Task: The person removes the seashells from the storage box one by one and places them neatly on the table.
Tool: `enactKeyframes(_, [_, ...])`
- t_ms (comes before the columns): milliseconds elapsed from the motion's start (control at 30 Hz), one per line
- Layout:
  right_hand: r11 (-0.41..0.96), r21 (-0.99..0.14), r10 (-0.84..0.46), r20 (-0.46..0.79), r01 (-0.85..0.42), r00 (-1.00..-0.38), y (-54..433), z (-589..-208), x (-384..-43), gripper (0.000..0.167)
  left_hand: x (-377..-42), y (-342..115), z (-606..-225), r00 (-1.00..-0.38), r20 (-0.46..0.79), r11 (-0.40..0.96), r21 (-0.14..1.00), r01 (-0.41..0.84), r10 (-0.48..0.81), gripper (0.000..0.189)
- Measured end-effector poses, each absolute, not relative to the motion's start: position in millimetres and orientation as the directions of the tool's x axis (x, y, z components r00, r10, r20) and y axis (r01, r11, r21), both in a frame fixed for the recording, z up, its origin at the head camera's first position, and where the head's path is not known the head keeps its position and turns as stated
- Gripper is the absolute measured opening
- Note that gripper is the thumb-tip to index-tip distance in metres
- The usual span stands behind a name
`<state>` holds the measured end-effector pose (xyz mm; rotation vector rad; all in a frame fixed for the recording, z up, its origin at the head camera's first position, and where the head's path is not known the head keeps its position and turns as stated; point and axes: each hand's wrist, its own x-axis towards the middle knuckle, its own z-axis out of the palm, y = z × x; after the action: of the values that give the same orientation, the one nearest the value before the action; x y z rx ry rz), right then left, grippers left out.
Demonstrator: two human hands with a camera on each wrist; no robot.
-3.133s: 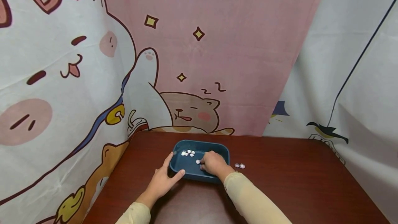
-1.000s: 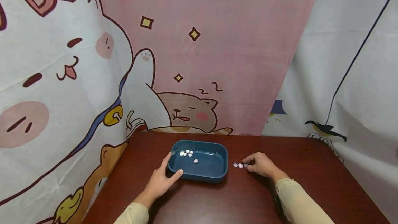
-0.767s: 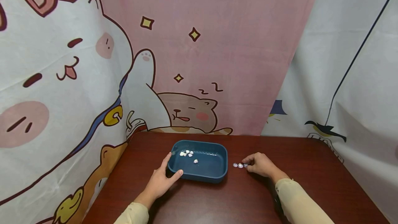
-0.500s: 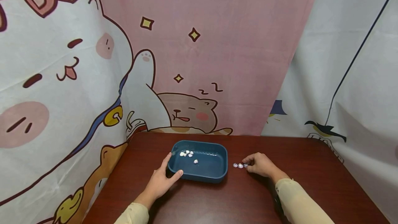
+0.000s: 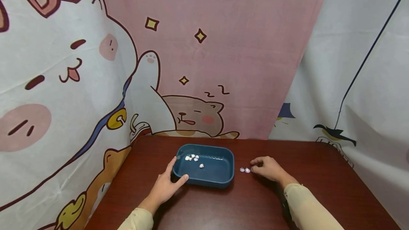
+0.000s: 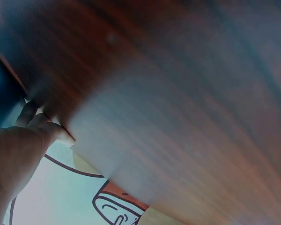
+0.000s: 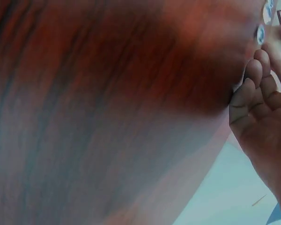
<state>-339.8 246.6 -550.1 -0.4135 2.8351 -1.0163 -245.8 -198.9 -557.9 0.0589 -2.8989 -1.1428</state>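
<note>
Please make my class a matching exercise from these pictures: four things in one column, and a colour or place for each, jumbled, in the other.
Things
1. tray
2. table
3. left hand
4. right hand

Colours and places
A. reddish brown
B. close to the small pale pieces outside the tray
C. at the tray's left end
D. dark blue

Pairs: 1-D, 2-A, 3-C, 4-B

Head view was evenly lit; glare paled near middle of reddish-brown wooden table, faint sheen inside dark-blue rectangular tray. Shadow fell left of cream fabric right sleeve. Wrist views were hazy, blurred.
</note>
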Motion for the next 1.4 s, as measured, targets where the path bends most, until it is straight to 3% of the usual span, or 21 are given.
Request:
enactKeyframes(167, [0.654,-0.741,-0.063,0.145,-0.15,-0.987,222.6,-532.1,-338.6,0.054,-244.7,-201.2,-558.3,-0.999,0.001,0.728,0.684,-0.034,-0.047,0.098])
enactKeyframes(267, [0.642,-0.717,-0.032,0.328,-0.271,-0.944,182.1,-512.0,-335.7,0.041,-244.7,-202.8,-558.4,-0.999,0.007,0.73,0.683,-0.031,-0.049,0.098])
enactKeyframes(367, [0.689,-0.597,-0.172,0.417,-0.411,-0.893,131.5,-495.9,-325.5,0.025,-244.7,-204.0,-558.7,-0.999,0.008,0.731,0.682,-0.029,-0.048,0.099])
enactKeyframes(433, [0.725,-0.499,-0.305,0.385,-0.475,-0.871,99.4,-491.6,-317.6,0.022,-244.8,-204.4,-559.1,-0.999,0.005,0.732,0.681,-0.03,-0.046,0.099])
enactKeyframes(533, [0.777,-0.395,-0.429,0.236,-0.49,-0.872,60.5,-496.4,-311.0,0.022,-244.8,-204.2,-560.0,-0.999,0.002,0.73,0.683,-0.031,-0.045,0.098])
enactKeyframes(733, [0.857,-0.355,-0.389,0.029,-0.373,-0.921,21.7,-522.2,-321.0,0.027,-244.1,-201.9,-562.8,-0.999,-0.001,0.725,0.688,-0.027,-0.036,0.097])
enactKeyframes(1067, [0.877,-0.326,-0.366,0.025,-0.354,-0.93,11.5,-536.4,-330.7,0.017,-245.4,-198.4,-559.6,-0.999,-0.006,0.722,0.691,-0.031,-0.036,0.097])
enactKeyframes(1400, [0.841,-0.385,-0.386,0.066,-0.381,-0.92,25.3,-535.4,-333.9,0.017,-247.3,-199.6,-556.8,-0.999,0.002,0.715,0.698,-0.025,-0.036,0.096])
